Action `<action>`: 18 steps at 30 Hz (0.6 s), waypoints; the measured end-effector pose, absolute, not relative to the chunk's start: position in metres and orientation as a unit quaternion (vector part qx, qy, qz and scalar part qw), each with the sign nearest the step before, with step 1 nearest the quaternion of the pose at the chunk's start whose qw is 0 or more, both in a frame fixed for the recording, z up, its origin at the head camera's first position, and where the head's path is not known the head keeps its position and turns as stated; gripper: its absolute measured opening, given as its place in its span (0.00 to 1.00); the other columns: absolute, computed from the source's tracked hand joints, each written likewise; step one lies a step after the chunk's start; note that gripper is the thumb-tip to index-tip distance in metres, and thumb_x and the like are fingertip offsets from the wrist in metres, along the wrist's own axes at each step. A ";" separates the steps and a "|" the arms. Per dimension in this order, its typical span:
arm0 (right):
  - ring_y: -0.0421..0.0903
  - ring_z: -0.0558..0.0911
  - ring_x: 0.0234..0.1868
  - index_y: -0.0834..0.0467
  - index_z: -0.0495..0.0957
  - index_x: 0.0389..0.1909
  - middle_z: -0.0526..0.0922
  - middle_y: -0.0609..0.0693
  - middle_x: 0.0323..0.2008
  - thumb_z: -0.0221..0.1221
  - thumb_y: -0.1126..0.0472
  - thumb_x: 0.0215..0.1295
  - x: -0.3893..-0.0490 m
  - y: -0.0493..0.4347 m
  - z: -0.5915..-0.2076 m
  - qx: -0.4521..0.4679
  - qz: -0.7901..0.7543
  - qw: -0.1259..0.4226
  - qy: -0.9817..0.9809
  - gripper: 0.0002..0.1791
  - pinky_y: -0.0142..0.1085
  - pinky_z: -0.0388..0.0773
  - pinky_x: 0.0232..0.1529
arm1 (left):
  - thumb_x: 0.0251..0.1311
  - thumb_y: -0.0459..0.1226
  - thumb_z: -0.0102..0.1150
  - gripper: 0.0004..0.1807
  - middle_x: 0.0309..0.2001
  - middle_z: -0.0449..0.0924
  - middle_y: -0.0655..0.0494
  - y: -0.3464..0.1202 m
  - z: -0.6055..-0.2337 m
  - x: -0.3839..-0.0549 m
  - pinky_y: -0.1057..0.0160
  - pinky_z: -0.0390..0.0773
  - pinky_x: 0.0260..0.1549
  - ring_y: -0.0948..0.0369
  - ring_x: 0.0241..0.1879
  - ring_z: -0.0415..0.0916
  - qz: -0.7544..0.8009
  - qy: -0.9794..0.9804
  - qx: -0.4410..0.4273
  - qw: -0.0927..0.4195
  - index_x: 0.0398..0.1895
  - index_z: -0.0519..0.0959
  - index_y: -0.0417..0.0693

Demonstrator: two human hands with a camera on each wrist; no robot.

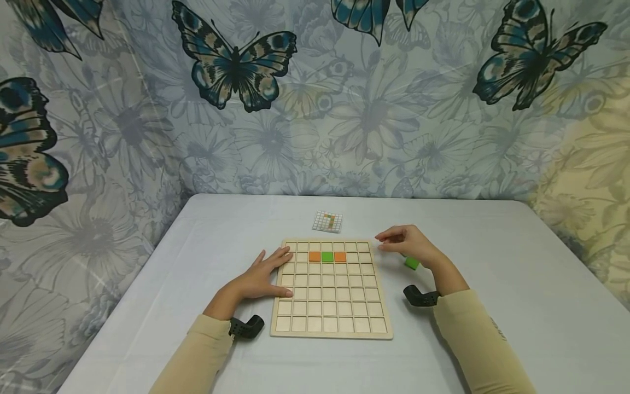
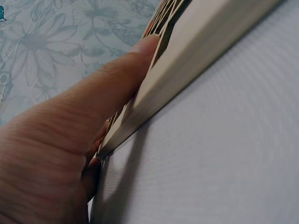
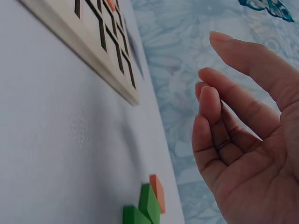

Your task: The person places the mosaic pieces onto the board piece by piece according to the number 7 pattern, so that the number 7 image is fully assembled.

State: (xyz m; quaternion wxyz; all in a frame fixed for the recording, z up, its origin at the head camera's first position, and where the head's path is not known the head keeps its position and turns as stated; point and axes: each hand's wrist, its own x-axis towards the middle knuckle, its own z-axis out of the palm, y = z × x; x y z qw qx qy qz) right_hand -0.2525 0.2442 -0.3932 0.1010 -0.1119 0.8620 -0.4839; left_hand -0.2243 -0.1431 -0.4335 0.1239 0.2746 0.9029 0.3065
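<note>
A wooden grid board [image 1: 331,337] lies flat on the white table, with an orange tile [image 1: 314,256], a green tile [image 1: 327,256] and another orange tile [image 1: 340,256] side by side in one of its upper rows. My left hand [image 1: 261,278] rests along the board's left edge, thumb and fingertips over the frame. Just off the upper right corner hovers my right hand [image 1: 415,242], fingers loosely bent and holding nothing. Beneath it is a loose green piece [image 1: 412,262]. The right wrist view shows green pieces [image 3: 148,203] and an orange piece [image 3: 158,192] there.
Behind the board lies a small card [image 1: 327,221] printed with a grid and coloured squares. Butterfly-patterned fabric [image 1: 374,120] hangs beyond the table's back and left edges. Each wrist wears a black device, such as the right wrist device [image 1: 420,296].
</note>
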 end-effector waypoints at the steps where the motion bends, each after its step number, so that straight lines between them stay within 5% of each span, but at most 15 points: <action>1: 0.36 0.77 0.35 0.66 0.78 0.49 0.80 0.58 0.43 0.66 0.54 0.55 -0.251 0.247 -0.393 -0.110 -0.480 0.099 0.865 0.25 0.34 0.79 0.40 | 0.44 0.55 0.69 0.52 0.75 0.43 0.54 -0.143 -0.434 -0.224 0.46 0.26 0.71 0.52 0.75 0.36 0.307 0.903 0.276 0.123 0.72 0.55 0.48; 7: 0.37 0.77 0.35 0.64 0.77 0.52 0.80 0.46 0.37 0.66 0.51 0.55 -0.245 0.263 -0.389 -0.083 -0.471 0.102 0.872 0.27 0.34 0.77 0.33 | 0.45 0.55 0.68 0.52 0.75 0.44 0.51 -0.143 -0.435 -0.225 0.45 0.26 0.71 0.51 0.74 0.37 0.306 0.901 0.284 0.120 0.71 0.55 0.46; 18: 0.36 0.80 0.37 0.63 0.77 0.53 0.82 0.50 0.41 0.65 0.51 0.56 -0.237 0.285 -0.386 -0.063 -0.461 0.086 0.881 0.27 0.36 0.77 0.44 | 0.45 0.56 0.68 0.53 0.75 0.43 0.54 -0.143 -0.436 -0.226 0.47 0.25 0.71 0.53 0.75 0.36 0.304 0.902 0.281 0.122 0.72 0.55 0.48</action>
